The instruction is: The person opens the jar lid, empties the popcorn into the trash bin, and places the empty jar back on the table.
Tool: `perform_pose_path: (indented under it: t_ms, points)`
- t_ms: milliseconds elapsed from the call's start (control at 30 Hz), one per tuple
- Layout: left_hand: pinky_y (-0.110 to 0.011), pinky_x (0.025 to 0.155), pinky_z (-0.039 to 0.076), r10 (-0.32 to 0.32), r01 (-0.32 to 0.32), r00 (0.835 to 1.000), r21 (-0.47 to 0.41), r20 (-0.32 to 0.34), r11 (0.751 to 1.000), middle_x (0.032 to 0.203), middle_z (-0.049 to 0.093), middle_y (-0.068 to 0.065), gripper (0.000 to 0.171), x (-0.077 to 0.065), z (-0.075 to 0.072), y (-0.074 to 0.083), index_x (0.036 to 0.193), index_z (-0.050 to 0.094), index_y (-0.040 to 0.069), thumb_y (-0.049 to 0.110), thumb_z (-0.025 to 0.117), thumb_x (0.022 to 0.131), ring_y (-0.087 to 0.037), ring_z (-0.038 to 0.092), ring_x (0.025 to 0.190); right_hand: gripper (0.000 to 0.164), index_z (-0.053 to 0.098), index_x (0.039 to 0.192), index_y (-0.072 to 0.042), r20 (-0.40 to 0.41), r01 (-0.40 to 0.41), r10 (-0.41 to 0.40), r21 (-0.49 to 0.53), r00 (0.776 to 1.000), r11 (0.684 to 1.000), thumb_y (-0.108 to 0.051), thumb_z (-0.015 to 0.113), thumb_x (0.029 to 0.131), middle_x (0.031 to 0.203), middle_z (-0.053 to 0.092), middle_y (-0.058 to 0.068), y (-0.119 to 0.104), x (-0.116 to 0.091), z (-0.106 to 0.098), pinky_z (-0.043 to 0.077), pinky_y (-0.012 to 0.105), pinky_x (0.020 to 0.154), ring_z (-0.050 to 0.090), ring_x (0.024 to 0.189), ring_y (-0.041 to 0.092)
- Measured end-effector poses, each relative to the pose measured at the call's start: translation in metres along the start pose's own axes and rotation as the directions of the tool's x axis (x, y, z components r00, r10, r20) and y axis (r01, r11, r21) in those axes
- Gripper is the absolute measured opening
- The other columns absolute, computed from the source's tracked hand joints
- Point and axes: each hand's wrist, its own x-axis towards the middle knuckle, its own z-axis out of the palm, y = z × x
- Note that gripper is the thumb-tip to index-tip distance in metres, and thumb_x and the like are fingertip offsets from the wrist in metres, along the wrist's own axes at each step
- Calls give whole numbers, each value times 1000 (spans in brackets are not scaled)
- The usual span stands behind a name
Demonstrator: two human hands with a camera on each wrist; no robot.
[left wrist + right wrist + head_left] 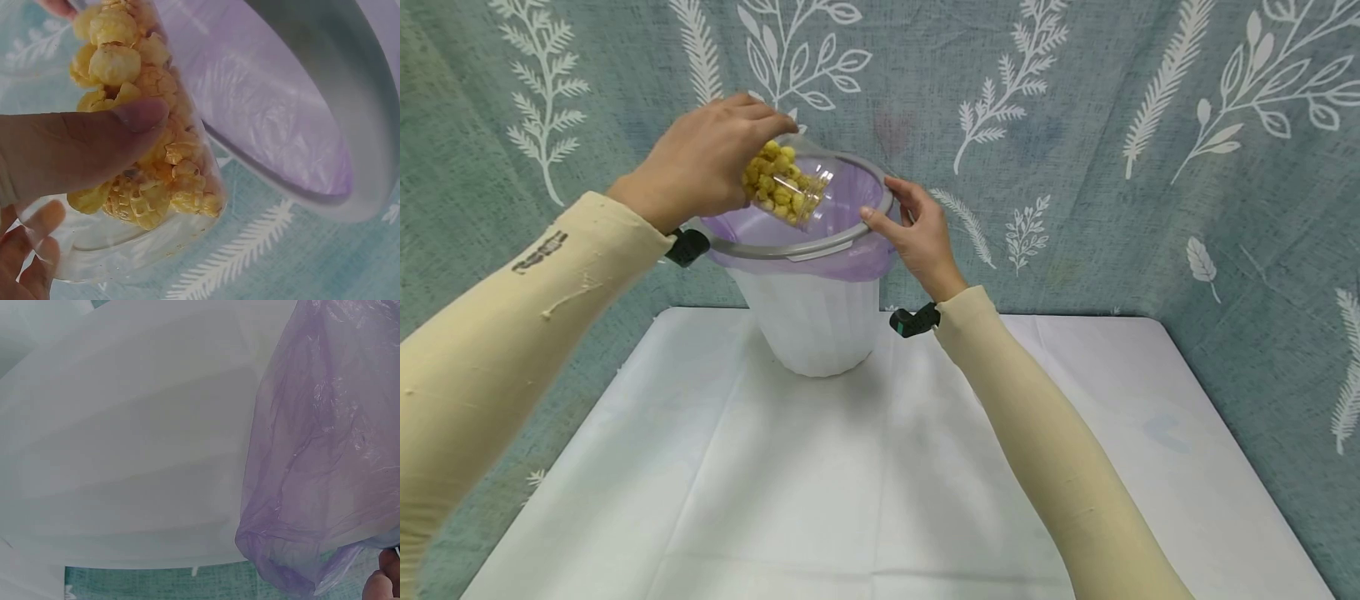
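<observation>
My left hand (715, 158) grips a clear jar (816, 196) of yellow popcorn (778, 185), tipped with its mouth down and to the right over a white trash bin (812, 321). In the left wrist view the thumb (134, 119) presses along the jar's side, and popcorn (119, 62) lies against the lower wall. A purple bag (850, 187) lines the bin, folded over outside beneath a grey rim ring (797, 248). My right hand (921, 233) holds the ring's right side between thumb and fingers; in the right wrist view only fingertips (384, 581) show, beside the bag (312, 444).
The bin stands near the back edge of a table with a white cloth (820, 492). Behind and beside the table hangs a blue-green curtain (1075, 250) with white leaf prints. Dark wrist cameras sit under both wrists.
</observation>
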Motion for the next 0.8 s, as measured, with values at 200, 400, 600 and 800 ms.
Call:
perform_pose_path:
  t_ms: [200, 400, 600, 800]
  points:
    - [-65, 118, 36, 7, -7, 1000, 15, -13, 1000, 149, 55, -24, 81, 0, -1, 3, 148, 53, -1, -16, 81, 73, -47, 43, 142, 64, 51, 151, 1, 1, 6, -6, 4, 1000, 1000, -17, 78, 96, 158, 50, 12, 0, 0, 1, 31, 19, 121, 41, 149, 13]
    - [-67, 116, 37, 7, -7, 1000, 20, -15, 1000, 149, 56, -24, 79, 0, -3, 4, 147, 55, 0, -20, 76, 74, -47, 44, 142, 64, 51, 151, 0, 2, 4, -4, -3, 1000, 1000, -17, 78, 96, 158, 50, 11, 1, 0, 1, 31, 20, 121, 42, 148, 11]
    - [-67, 116, 38, 25, -25, 999, 30, -21, 999, 146, 58, -24, 76, 1, -4, 5, 146, 56, 0, -18, 78, 75, -48, 46, 139, 64, 51, 151, 0, -6, 4, -4, 2, 1000, 1000, -16, 78, 95, 157, 50, 11, 2, 0, 2, 31, 18, 120, 42, 147, 10]
    - [-65, 119, 33, 41, -40, 999, 40, -15, 998, 145, 59, -24, 72, 2, -6, 5, 144, 58, 0, -18, 76, 76, -48, 46, 139, 64, 51, 151, 1, -13, 10, -10, 6, 1000, 1000, -15, 79, 95, 157, 50, 12, 0, -1, 2, 30, 22, 123, 42, 148, 10]
